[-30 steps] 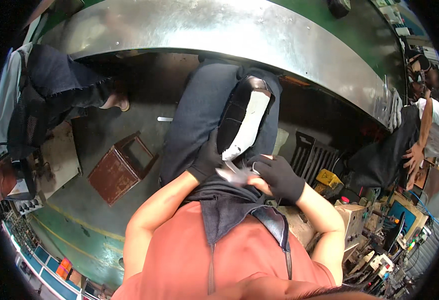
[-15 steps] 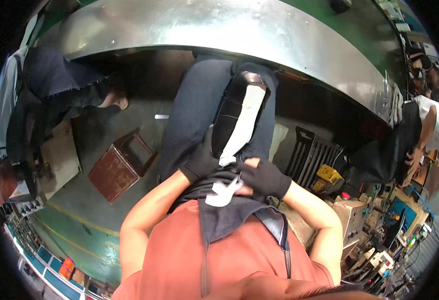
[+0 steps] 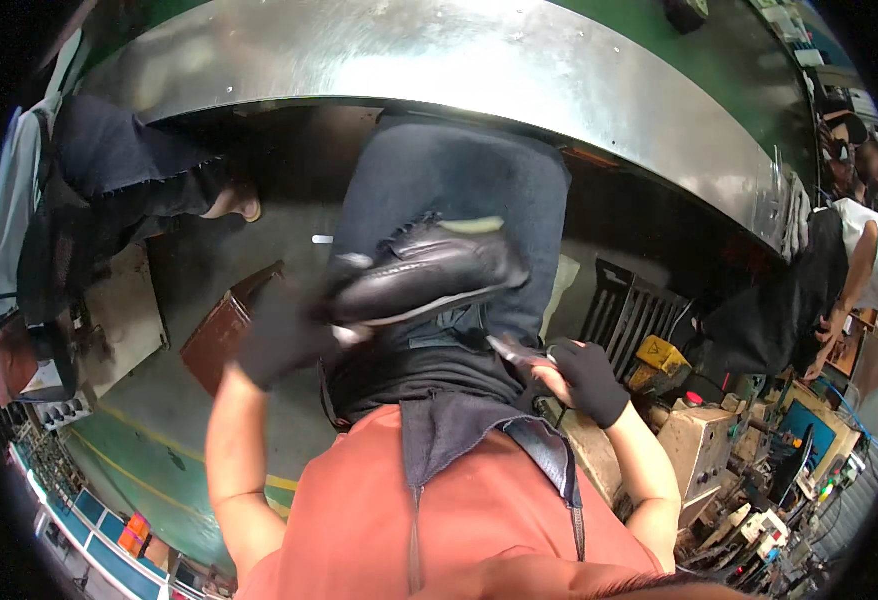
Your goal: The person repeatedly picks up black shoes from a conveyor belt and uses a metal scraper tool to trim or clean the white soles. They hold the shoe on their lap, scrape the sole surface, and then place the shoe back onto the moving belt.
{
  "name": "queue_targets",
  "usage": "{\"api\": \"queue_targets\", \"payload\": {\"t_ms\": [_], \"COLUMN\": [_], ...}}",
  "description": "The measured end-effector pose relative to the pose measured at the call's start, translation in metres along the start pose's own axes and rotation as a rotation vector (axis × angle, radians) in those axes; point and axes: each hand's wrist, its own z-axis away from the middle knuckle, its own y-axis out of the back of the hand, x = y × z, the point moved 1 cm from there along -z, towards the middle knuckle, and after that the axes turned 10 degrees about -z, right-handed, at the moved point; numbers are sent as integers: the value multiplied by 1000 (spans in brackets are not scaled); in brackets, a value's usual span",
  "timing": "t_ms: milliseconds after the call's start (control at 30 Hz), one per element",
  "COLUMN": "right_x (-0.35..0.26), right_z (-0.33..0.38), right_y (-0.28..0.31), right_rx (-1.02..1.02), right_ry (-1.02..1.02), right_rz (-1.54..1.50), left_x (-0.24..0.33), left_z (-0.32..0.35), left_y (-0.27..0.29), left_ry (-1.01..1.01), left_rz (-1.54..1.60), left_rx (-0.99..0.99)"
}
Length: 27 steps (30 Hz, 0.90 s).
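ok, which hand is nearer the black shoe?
Left. The left hand in a black glove grips the black shoe at its left end; the right hand sits below and right of it, apart, holding a small tool.

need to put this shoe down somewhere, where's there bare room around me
The metal bench top ahead shows a broad bare stretch. On the green floor, a bare patch lies between the brown box and the yellow line. The lower right is crowded with machines and a black crate. Left hand holds the black shoe.
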Motion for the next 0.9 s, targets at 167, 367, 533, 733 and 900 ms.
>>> {"api": "queue_targets", "payload": {"t_ms": [167,367,533,733,900], "right_x": [-7,-6,-8,-11,29], "right_z": [-8,-22,-75,-108,-124], "right_y": [3,7,37,11,28], "right_rx": [151,59,-248,-72,-126], "right_ry": [-50,-234,-145,155,467], "right_rz": [-193,-473,-139,482,547], "left_x": [56,-14,13,-5,-13], "left_z": [-64,-78,-73,-74,-95], "left_y": [-8,-132,-146,-160,-170], "left_ry": [-72,-61,-145,-120,-191], "left_rz": [230,369,221,282,770], "left_rx": [598,438,461,381,489]}}
